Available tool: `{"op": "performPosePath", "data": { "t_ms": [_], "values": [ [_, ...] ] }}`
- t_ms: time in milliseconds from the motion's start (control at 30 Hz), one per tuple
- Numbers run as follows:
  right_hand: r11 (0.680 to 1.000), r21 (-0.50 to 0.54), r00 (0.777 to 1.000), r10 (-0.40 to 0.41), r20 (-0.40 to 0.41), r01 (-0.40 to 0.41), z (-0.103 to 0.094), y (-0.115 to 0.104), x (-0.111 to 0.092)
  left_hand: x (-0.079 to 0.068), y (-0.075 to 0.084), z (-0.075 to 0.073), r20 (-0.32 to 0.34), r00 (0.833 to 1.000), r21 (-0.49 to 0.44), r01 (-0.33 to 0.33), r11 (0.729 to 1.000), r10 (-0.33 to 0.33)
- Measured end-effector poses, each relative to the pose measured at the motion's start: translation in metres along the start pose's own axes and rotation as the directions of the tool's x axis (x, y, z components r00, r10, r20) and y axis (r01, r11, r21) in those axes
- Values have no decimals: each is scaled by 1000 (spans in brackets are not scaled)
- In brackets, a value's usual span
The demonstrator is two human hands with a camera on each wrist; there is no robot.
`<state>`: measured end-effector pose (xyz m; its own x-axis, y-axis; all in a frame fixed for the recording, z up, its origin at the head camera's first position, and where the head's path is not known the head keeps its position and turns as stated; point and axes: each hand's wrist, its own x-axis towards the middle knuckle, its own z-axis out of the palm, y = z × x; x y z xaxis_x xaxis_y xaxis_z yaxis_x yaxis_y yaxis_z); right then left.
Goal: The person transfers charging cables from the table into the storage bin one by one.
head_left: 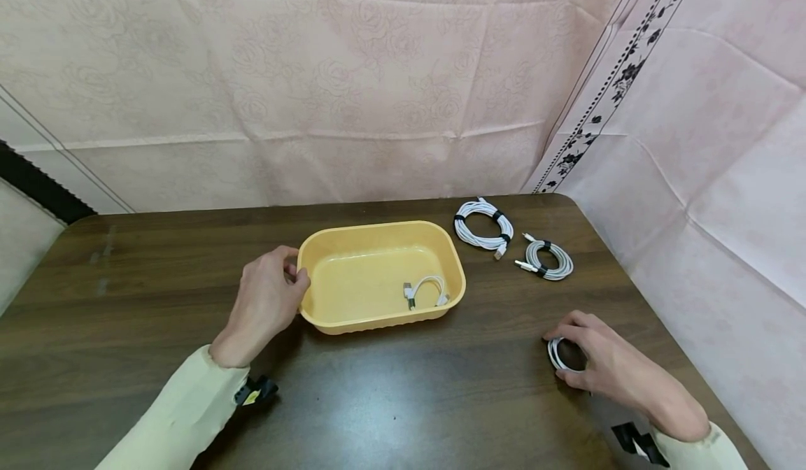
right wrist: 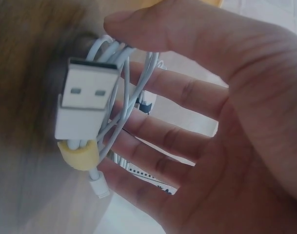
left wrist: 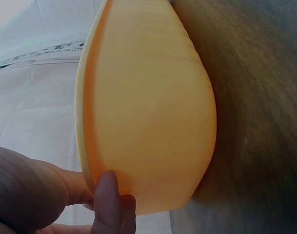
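At its left end, a shallow yellow plastic basket [head_left: 352,295] has its rim pinched by my left hand [head_left: 267,295]. In the left wrist view, fingertips [left wrist: 108,200] press the outer wall just under the rim. A short white USB cable [head_left: 428,282] lies inside the basket at the right. Near the table's right side my right hand [head_left: 611,361] grips a coiled white charging cable [right wrist: 124,92] between thumb and fingers. Its USB plug [right wrist: 89,90], a yellow tie [right wrist: 80,155] and a small slim connector [right wrist: 100,186] show in the right wrist view.
Two more coiled white cables with black ties lie right of the basket: a larger coil [head_left: 483,225] near the back edge and a smaller coil [head_left: 549,260] nearer the right edge. Pale patterned cloth [head_left: 352,92] hangs behind the brown wooden table [head_left: 157,274].
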<state>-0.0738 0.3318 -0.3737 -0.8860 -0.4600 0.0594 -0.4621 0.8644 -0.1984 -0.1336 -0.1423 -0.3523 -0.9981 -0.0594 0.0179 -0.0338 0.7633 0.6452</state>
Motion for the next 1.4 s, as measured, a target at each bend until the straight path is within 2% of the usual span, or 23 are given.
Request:
{"op": "performPosePath", "data": {
  "t_ms": [300,700,1067,1400],
  "values": [
    [999,27,1000,-26,1,26,-2,-1,5,0,0,1,-2,1000,1,0,1000,0],
    [1000,11,999,20,36,-21,-6,-7,8,-1,-1,1,-37,998,-9,-52,999,52],
    [1000,-7,999,-28,-26,28,-10,-10,13,-1,-1,1,-29,998,-15,-49,999,49],
    [1000,11,1000,-9,12,9,-15,-12,19,-1,-1,1,-30,998,-15,-56,998,55]
  ]
}}
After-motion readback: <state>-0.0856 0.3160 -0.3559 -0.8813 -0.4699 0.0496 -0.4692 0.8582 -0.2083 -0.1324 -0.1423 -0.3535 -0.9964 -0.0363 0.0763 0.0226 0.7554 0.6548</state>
